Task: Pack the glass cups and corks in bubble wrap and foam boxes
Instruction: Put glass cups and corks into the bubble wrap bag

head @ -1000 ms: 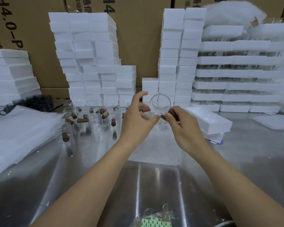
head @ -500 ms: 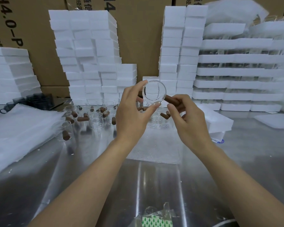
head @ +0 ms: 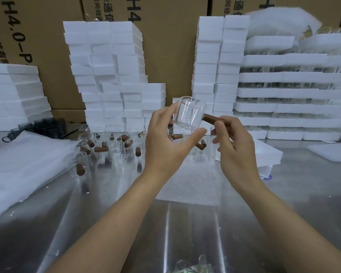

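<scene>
Left hand point(head: 165, 146) is holding one glass cup point(head: 189, 112) in the air. Its grip is half closed, with the thumb under the lower rim and the fingers curling up the far-left wall. The cup is a clear, plain, short cylinder. Its long axis is tilting, with the top end leaning away from the grip and to the right. Cannot tell which end is the mouth.

Right hand point(head: 234, 146) is pinching a brown cork point(head: 213, 119). The grip is tight, thumb on top and the other fingers curling below. The cork's long axis is running from this grip up-left toward the cup. Its free end is reaching the cup's right wall, but contact is unclear.

A bubble wrap sheet point(head: 189, 186) is lying flat on the steel table point(head: 313, 194), directly under both grips. Loose cups and corks point(head: 116, 147) are sitting left of and beyond the left grip. A bubble wrap pile point(head: 28, 160) is lying further left. A foam box point(head: 264, 154) is lying just right of the right grip. Foam box stacks point(head: 106, 75) are standing behind both grips, with cardboard cartons point(head: 165, 46) behind those.
</scene>
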Available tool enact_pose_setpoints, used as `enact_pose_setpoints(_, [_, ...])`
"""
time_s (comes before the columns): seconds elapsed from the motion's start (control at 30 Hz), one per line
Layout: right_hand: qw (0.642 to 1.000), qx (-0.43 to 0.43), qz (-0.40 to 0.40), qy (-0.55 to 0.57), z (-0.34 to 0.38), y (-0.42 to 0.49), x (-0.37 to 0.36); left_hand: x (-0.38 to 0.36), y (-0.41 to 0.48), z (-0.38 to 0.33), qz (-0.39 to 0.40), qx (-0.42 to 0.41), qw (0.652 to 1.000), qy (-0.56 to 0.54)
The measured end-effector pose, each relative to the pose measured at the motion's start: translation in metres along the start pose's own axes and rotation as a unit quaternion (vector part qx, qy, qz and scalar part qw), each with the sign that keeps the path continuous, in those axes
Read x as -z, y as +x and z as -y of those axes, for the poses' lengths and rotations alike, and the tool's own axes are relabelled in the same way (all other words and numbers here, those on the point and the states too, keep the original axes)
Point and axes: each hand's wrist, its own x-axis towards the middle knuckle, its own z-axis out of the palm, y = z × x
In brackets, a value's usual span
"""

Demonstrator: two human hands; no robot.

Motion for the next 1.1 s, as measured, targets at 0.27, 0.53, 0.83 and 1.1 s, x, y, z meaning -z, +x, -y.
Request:
enact_pose_setpoints(0.27, [0.995, -0.086, 0.007, 0.049, 0.002, 0.006, 0.002, -0.001, -0.002, -0.007, 0.019, 0.019, 0.999, -0.020])
enact_pose_setpoints(0.53, [0.993, -0.089, 0.008, 0.079, 0.005, 0.005, 0.002, -0.001, -0.004, -0.004, 0.027, 0.037, 0.999, -0.016])
enact_pose_setpoints(0.83, [0.993, -0.080, 0.018, 0.083, 0.004, 0.005, 0.005, -0.001, -0.004, -0.005, 0.025, 0.030, 0.999, 0.021])
enact_pose_setpoints(1.1, [0.990, -0.092, 0.041, 0.098, 0.001, 0.005, 0.007, -0.002, -0.005, 0.007, 0.083, 0.023, 0.989, 0.123])
